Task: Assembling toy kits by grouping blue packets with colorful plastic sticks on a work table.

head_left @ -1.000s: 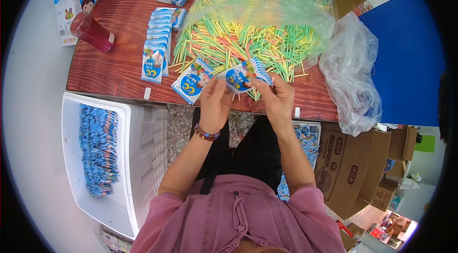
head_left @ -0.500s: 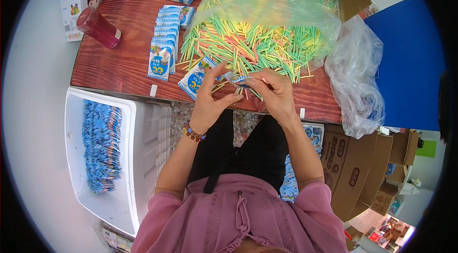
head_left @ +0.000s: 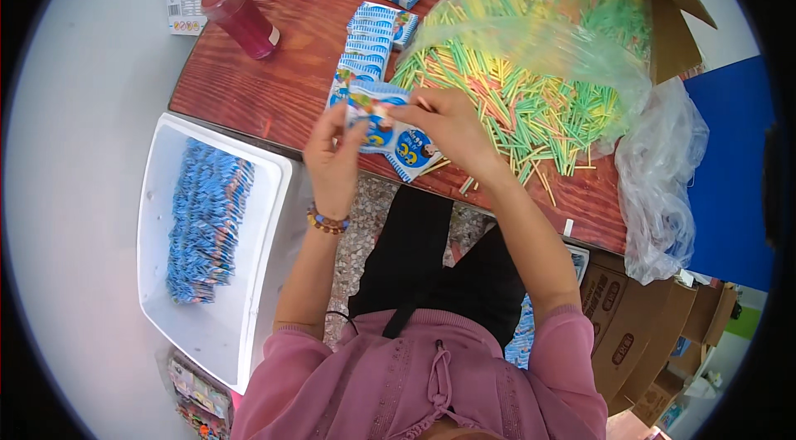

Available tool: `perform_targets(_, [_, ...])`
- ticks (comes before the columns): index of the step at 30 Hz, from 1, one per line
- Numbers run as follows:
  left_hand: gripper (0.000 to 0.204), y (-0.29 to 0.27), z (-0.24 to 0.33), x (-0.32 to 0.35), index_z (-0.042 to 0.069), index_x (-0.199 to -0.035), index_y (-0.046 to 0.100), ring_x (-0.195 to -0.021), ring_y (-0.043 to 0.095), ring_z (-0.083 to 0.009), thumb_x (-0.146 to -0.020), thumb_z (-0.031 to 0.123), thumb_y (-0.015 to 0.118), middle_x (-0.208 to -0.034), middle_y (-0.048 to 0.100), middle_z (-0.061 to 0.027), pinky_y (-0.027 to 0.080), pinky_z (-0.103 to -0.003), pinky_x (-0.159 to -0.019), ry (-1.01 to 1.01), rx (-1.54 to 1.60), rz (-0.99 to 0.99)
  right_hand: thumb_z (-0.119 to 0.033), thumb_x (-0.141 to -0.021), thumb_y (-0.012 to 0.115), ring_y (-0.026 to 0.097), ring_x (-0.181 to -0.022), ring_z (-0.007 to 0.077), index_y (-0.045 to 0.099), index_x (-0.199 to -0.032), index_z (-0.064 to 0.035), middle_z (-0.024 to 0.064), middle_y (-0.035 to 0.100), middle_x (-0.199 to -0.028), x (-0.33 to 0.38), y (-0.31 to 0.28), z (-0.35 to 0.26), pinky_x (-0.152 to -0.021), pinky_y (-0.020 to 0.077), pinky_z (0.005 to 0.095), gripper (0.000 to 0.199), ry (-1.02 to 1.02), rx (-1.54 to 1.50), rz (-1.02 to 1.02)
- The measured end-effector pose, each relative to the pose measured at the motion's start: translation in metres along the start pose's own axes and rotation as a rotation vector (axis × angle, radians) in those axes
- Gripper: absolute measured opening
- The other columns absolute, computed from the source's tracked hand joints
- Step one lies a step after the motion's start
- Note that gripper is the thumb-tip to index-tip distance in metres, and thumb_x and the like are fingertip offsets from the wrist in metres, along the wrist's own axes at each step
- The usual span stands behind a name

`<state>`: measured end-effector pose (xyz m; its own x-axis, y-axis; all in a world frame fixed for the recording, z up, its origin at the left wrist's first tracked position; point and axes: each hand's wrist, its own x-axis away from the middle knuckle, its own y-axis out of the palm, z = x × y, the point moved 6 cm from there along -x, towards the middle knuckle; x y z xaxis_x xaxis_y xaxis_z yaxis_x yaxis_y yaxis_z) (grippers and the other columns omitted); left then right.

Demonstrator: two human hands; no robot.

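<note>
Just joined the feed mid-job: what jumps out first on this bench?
The heap of thin yellow, green and pink sticks spilling from a clear plastic bag across the right of the red-brown wooden table. At the table's near edge, the left hand and right hand together hold a small blue-and-white packet. Left of the person, a white tray holds a row of blue packets.

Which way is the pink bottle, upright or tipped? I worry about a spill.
Upright, as far as shows: the pink bottle stands on the wooden table with its cap on top, away from both hands.

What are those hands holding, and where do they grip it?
A small blue-and-white packet: the left hand pinches its left edge, the right hand its upper right edge.
</note>
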<state>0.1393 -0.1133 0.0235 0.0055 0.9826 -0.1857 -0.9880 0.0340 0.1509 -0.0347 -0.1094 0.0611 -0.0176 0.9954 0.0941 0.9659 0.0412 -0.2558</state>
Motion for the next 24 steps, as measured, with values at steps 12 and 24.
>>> perform_targets(12, [0.064, -0.022, -0.02, -0.012, 0.004, -0.138, 0.043, -0.123, 0.043, -0.0319, -0.082, 0.02, 0.069, -0.137, 0.045, -0.0136, 0.031, -0.046, -0.1, 0.16, -1.031, -0.019, -0.024, -0.085, 0.066, 0.057, -0.061, 0.0144, 0.068, -0.092, -0.0023, 0.0072, 0.063, -0.069, -0.032, -0.001, 0.014, -0.057, 0.043, 0.0305, 0.023, -0.116, 0.304, 0.188])
perform_targets(24, [0.039, 0.039, -0.002, 0.027, 0.012, -0.095, 0.058, -0.098, 0.047, -0.0282, -0.068, 0.028, 0.081, -0.094, 0.053, -0.0049, 0.029, -0.042, -0.085, 0.286, -1.11, -0.156, -0.023, -0.079, 0.074, 0.061, -0.064, 0.018, 0.058, -0.096, -0.0064, 0.0064, 0.061, -0.069, 0.047, -0.042, 0.059, -0.058, 0.0452, 0.032, 0.029, -0.046, 0.62, 0.213])
